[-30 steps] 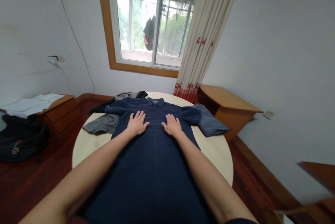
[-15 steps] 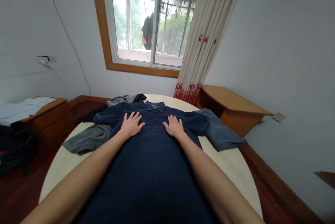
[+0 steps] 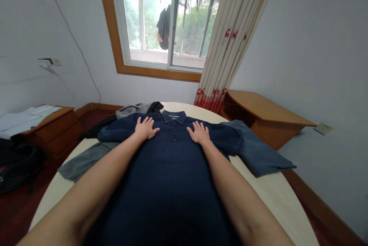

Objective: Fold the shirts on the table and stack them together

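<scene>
A dark navy collared shirt lies spread face up, its collar at the far side and its lower part running toward me. My left hand rests flat on the left chest of the shirt, fingers spread. On the opposite chest lies my right hand, also flat with fingers apart. The button placket runs between the two hands. Below the collar, the shirt looks mostly smooth. Its near hem cannot be made out in the dark bottom of the view.
A round pale table bears the shirt. Grey-blue cloth lies at the right, grey-green cloth at the left, and a grey and black garment behind. A wooden desk stands right; a backpack sits left.
The view has shifted slightly closer to the table. Both hands stay flat on the shirt's chest, a little farther apart in the picture.
</scene>
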Tool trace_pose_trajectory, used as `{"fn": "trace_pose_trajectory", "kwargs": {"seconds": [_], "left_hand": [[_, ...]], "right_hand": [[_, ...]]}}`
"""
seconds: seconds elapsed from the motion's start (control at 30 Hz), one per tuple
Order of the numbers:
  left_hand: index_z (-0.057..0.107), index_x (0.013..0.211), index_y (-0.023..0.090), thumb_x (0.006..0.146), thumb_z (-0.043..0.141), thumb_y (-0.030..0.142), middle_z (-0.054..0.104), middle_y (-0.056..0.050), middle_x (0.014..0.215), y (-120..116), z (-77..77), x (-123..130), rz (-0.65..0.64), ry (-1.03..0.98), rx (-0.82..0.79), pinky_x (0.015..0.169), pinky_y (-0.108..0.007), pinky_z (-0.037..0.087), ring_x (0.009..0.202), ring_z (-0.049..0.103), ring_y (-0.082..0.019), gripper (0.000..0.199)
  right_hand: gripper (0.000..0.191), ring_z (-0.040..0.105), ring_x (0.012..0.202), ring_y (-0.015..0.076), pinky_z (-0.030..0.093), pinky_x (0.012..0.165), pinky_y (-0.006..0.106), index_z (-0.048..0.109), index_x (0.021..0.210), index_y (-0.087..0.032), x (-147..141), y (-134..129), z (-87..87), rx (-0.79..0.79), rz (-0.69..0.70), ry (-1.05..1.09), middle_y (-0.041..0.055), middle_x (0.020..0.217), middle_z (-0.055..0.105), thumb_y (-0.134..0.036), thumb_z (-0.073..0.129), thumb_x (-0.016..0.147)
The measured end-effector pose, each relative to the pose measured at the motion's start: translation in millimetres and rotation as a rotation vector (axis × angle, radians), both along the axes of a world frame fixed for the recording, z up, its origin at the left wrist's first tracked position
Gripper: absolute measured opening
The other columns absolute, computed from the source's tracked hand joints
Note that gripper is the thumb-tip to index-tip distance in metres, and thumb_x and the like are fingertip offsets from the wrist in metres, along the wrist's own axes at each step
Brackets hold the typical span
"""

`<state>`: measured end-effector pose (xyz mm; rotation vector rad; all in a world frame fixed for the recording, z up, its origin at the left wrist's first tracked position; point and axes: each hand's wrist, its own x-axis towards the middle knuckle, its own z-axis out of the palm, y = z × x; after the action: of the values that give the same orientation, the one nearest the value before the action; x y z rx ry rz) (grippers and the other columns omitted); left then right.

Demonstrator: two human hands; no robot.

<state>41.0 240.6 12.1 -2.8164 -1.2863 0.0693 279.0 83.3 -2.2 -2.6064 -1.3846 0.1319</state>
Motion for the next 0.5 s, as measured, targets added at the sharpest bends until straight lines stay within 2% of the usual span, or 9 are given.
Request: {"fn": "trace_pose_trajectory", "kwargs": {"seconds": [0.07, 0.17, 0.27, 0.37, 0.43, 0.5], "left_hand": [[0.036, 0.157, 0.019, 0.099, 0.025, 0.059, 0.023, -0.011, 0.165, 0.7, 7.1, -11.9, -0.002, -0.027, 0.014, 0.122, -0.059, 0.005, 0.154, 0.016, -0.03, 0.072], [0.035, 0.157, 0.018, 0.1, 0.022, 0.057, 0.022, -0.01, 0.166, -0.1, 20.0, -39.9, 0.059, -0.135, 0.046, 0.122, -0.059, 0.01, 0.154, 0.017, -0.031, 0.071], [0.037, 0.155, 0.016, 0.099, 0.025, 0.058, 0.024, -0.013, 0.166, -0.8, 33.3, -76.8, 0.257, -0.257, 0.082, 0.119, -0.061, 0.018, 0.151, 0.023, -0.035, 0.071], [0.045, 0.15, 0.013, 0.097, 0.027, 0.06, 0.04, -0.019, 0.158, -1.1, 43.9, -111.8, 0.498, -0.358, 0.053, 0.112, -0.058, 0.035, 0.141, 0.042, -0.039, 0.073], [0.05, 0.145, 0.01, 0.095, 0.029, 0.063, 0.05, -0.023, 0.149, 0.2, 47.7, -129.9, 0.633, -0.374, 0.001, 0.104, -0.055, 0.044, 0.133, 0.051, -0.041, 0.076], [0.056, 0.139, 0.007, 0.093, 0.033, 0.065, 0.056, -0.025, 0.142, 3.4, 48.3, -142.9, 0.694, -0.367, -0.044, 0.101, -0.051, 0.047, 0.128, 0.056, -0.041, 0.078]], "right_hand": [[0.07, 0.016, 0.154, 0.0306, 0.012, 0.123, 0.053, 0.03, 0.158, -0.015, 0.9, -2.5, 0.8, 0.009, -0.033, -0.013, 0.0104, 0.167, 0.021, -0.056, 0.025, 0.102], [0.064, 0.023, 0.151, 0.0336, 0.016, 0.121, 0.055, 0.036, 0.156, -0.014, -18.4, -8.7, 5.8, 0.056, -0.001, -0.026, 0.0131, 0.164, 0.028, -0.049, 0.028, 0.103], [0.063, 0.029, 0.149, 0.0327, 0.022, 0.12, 0.052, 0.042, 0.153, -0.014, -50.2, -23.4, 10.6, 0.086, 0.127, -0.012, 0.0139, 0.161, 0.035, -0.049, 0.038, 0.101], [0.061, 0.034, 0.146, 0.0303, 0.025, 0.119, 0.047, 0.046, 0.149, -0.016, -76.8, -45.3, 10.2, 0.082, 0.23, 0.012, 0.0142, 0.159, 0.039, -0.049, 0.044, 0.098], [0.059, 0.032, 0.148, 0.0294, 0.023, 0.12, 0.046, 0.047, 0.149, -0.017, -86.5, -59.7, 6.9, 0.099, 0.259, 0.01, 0.0134, 0.159, 0.039, -0.049, 0.043, 0.099], [0.058, 0.028, 0.15, 0.0289, 0.02, 0.122, 0.047, 0.047, 0.149, -0.017, -89.6, -70.4, 3.4, 0.117, 0.274, 0.009, 0.0122, 0.16, 0.038, -0.047, 0.04, 0.101]]}}
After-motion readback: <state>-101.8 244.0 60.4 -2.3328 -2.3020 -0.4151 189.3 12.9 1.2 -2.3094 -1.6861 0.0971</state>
